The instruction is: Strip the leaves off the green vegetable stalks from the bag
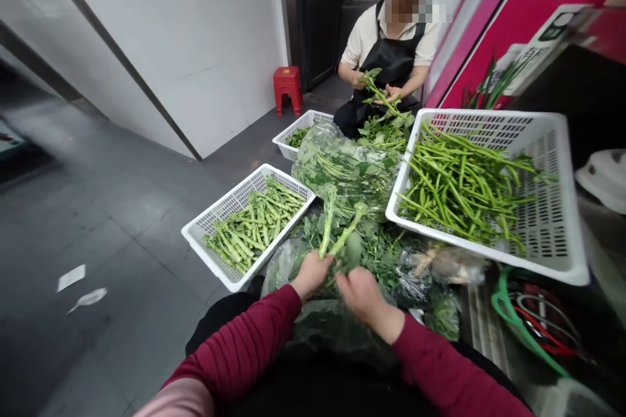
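Observation:
My left hand is closed round the lower ends of two green stalks with budded tips, which point up and away from me. Close beside it on the right, my right hand has its fingers bent at a leaf near the stalks; blur hides its exact grip. Beneath and beyond both hands lies a heap of leafy greens in clear plastic. A white basket of trimmed stalks stands to the left.
A large white basket of long green beans stands at the right. Opposite sits a person holding greens, near another basket and a red stool. A green-rimmed container is at the lower right.

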A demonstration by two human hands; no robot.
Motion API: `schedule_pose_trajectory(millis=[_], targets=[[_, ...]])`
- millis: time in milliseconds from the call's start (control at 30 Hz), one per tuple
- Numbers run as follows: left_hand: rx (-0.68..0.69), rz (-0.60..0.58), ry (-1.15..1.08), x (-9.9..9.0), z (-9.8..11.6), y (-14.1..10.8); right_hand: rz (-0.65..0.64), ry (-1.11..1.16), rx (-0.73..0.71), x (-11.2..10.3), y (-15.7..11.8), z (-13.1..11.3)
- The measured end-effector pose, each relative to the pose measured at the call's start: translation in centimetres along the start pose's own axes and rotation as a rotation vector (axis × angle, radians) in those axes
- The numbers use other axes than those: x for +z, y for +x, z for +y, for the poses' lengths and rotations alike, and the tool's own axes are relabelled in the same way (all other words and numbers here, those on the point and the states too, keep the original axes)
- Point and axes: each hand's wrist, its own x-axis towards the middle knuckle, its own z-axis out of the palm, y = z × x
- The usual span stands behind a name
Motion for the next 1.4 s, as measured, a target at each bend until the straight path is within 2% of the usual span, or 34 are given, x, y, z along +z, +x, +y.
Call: schedule_pose_trajectory(millis=[67,100,167,200,267,367,467,567,633,767,867,933,1033,1100,1167,1267,1400], targets=[[0.01,0.036,0.069,-0.2,-0.1,0.0,-0.005,-0.036,0.315,-1.5,1.2,2.5],[0.023,0.049,0.128,-0.3,0.0,-0.2,-0.047,-0.05,0.46,-2.4,1.9,3.8],[0.054,0.077,0.305,-0.4,0.1,-0.6,-0.113,-0.087,0.645,-3.9,3.0,5.8],[0.074,0.093,0.407,-0.5,0.3,-0.9,-0.113,-0.078,0.678,-4.4,3.5,6.2],[0.139,0.112,0.559,-0.4,0.4,-1.5,-0.033,0.054,0.677,-4.6,4.0,5.7],[0.267,0.075,0.601,0.2,0.3,-2.2,0.09,0.376,0.615,-3.2,4.4,3.3],[0.307,0.008,0.602,0.8,-0.1,-2.3,0.187,0.423,0.604,-1.7,4.3,1.7],[0.186,-0.103,0.499,1.0,0.0,-2.4,0.171,0.439,0.536,-1.7,4.0,2.1],[0.074,-0.237,0.316,0.7,0.5,-2.9,0.129,0.51,0.474,-2.2,3.8,2.7],[-0.092,-0.557,-0.155,-0.1,1.7,-4.4,-0.04,0.861,0.47,-3.8,3.7,3.5],[-0.209,-0.67,-0.379,-0.7,1.9,-5.1,-0.08,1.122,0.464,-5.2,3.7,4.0],[-0.33,-0.677,-0.44,-1.0,1.6,-4.9,-0.05,1.187,0.432,-6.2,3.7,4.4],[-0.446,-0.6,-0.527,-1.4,1.1,-4.0,-0.03,1.214,0.396,-7.3,3.6,4.9],[-0.366,-0.515,-0.628,-1.8,1.1,-3.5,-0.037,1.226,0.382,-7.7,3.5,5.0],[-0.181,-0.443,-0.702,-2.1,1.4,-3.4,-0.073,1.26,0.37,-7.8,3.4,5.0],[0.052,-0.433,-0.651,-2.3,1.9,-3.9,-0.149,1.333,0.377,-7.7,3.1,4.7],[0.093,-0.412,-0.416,-1.9,1.8,-4.5,-0.216,1.416,0.434,-7.2,2.9,4.2]])
